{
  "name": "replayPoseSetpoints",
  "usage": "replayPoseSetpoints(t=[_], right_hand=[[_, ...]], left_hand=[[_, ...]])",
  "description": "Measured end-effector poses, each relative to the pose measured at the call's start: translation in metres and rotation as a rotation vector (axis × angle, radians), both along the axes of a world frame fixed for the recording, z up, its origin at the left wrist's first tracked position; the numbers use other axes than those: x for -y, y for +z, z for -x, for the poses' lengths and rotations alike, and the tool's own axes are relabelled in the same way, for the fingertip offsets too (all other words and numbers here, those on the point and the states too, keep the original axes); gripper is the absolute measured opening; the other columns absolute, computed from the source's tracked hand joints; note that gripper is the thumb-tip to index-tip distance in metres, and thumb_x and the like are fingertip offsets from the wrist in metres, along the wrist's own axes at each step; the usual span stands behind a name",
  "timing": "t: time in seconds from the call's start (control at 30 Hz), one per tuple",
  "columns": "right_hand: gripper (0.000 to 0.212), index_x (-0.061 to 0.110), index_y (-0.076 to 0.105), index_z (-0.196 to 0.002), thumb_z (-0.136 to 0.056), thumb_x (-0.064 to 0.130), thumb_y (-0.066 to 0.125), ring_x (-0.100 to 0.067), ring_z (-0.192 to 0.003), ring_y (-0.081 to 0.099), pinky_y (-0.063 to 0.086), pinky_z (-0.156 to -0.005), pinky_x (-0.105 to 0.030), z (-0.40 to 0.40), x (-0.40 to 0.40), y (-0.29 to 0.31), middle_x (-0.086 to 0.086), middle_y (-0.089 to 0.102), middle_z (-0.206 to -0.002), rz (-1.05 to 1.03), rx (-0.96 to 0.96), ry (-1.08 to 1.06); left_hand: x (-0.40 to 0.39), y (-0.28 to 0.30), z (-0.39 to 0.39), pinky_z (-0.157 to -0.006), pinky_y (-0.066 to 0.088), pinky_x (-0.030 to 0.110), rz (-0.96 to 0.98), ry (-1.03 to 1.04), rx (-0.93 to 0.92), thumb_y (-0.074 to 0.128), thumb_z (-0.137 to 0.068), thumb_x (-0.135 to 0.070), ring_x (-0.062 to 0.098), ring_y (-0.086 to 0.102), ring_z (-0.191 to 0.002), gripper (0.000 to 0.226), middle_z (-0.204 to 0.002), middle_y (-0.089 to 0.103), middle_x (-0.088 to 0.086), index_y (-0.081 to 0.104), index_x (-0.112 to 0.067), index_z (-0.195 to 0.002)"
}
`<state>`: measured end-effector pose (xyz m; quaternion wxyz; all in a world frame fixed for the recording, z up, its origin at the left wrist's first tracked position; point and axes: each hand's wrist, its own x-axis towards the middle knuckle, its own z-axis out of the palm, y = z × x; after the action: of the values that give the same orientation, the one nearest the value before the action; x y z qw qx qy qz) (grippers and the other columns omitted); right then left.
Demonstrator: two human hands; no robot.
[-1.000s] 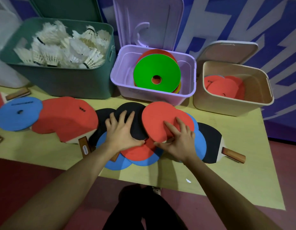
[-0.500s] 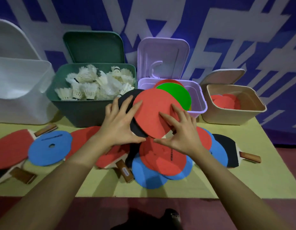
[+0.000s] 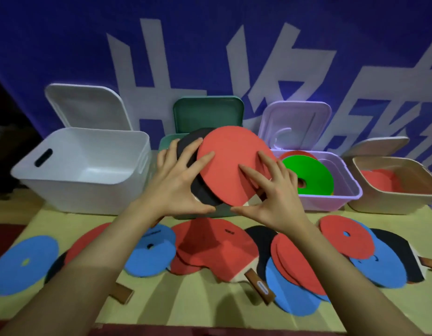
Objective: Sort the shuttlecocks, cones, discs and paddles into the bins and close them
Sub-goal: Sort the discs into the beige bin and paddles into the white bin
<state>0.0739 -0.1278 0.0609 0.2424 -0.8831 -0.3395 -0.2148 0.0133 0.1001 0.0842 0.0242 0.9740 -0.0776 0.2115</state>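
I hold a small stack of paddles up in the air in front of the green bin (image 3: pixel 207 115). A red paddle (image 3: pixel 232 161) lies on top and a black paddle (image 3: pixel 205 192) sits under it to the left. My left hand (image 3: pixel 178 187) grips the black one, fingers spread on its face and thumb under the edge. My right hand (image 3: pixel 273 197) grips the red one the same way. More paddles (image 3: pixel 215 248) and blue discs (image 3: pixel 149 253) and red discs (image 3: pixel 346 238) lie overlapped on the table (image 3: pixel 186 306).
An open white bin (image 3: pixel 77 197) stands at the back left with nothing visible in it. The purple bin (image 3: pixel 331 202) holds a green disc (image 3: pixel 309 173) on other discs. The beige bin (image 3: pixel 392 202) at the right holds red pieces. All lids stand open.
Both hands lifted the red and black paddles off the pile and raised them toward the bins. The view tilted up, so the white bin came into sight.
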Motion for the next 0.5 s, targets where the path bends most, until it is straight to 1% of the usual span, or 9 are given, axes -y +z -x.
replayPoseSetpoints(t=[0.1,0.2,0.4,0.5], right_hand=[[0.086,0.036,0.054,-0.13,-0.055,0.078,0.059,-0.04,-0.13,0.037,0.036,-0.094,-0.052,-0.022,-0.034,-0.002,-0.01,0.038,-0.145,-0.005,-0.034,0.032],[0.087,0.037,0.052,-0.131,-0.055,0.08,0.058,-0.041,-0.129,0.037,0.035,-0.095,-0.056,-0.042,-0.072,0.0,-0.009,0.037,-0.146,-0.004,-0.055,0.064],[0.086,0.034,0.051,-0.131,-0.057,0.077,0.057,-0.045,-0.123,0.04,0.033,-0.094,-0.054,-0.063,-0.157,0.004,-0.012,0.039,-0.145,0.029,-0.024,0.111],[0.086,0.034,0.053,-0.13,-0.056,0.078,0.057,-0.044,-0.123,0.041,0.033,-0.093,-0.051,-0.067,-0.198,0.0,-0.012,0.039,-0.145,0.054,-0.008,0.089]], left_hand=[[-0.031,0.004,-0.012,-0.097,0.027,0.059,-0.023,0.04,-0.013,0.054,-0.046,-0.078,0.05,0.024,-0.13,0.111,-0.15,0.028,0.009,0.035,-0.026,-0.142],[-0.066,0.007,-0.023,-0.097,0.027,0.058,-0.027,0.095,-0.025,0.052,-0.048,-0.08,0.05,0.023,-0.131,0.111,-0.151,0.026,0.009,0.033,-0.025,-0.143],[-0.15,0.007,-0.033,-0.104,0.02,0.057,-0.031,0.14,-0.065,0.048,-0.053,-0.083,0.043,0.015,-0.135,0.109,-0.153,0.02,0.007,0.025,-0.028,-0.145],[-0.204,0.003,-0.034,-0.105,0.019,0.057,-0.009,0.208,-0.084,0.046,-0.05,-0.083,0.043,0.012,-0.137,0.115,-0.154,0.019,0.006,0.021,-0.026,-0.147]])
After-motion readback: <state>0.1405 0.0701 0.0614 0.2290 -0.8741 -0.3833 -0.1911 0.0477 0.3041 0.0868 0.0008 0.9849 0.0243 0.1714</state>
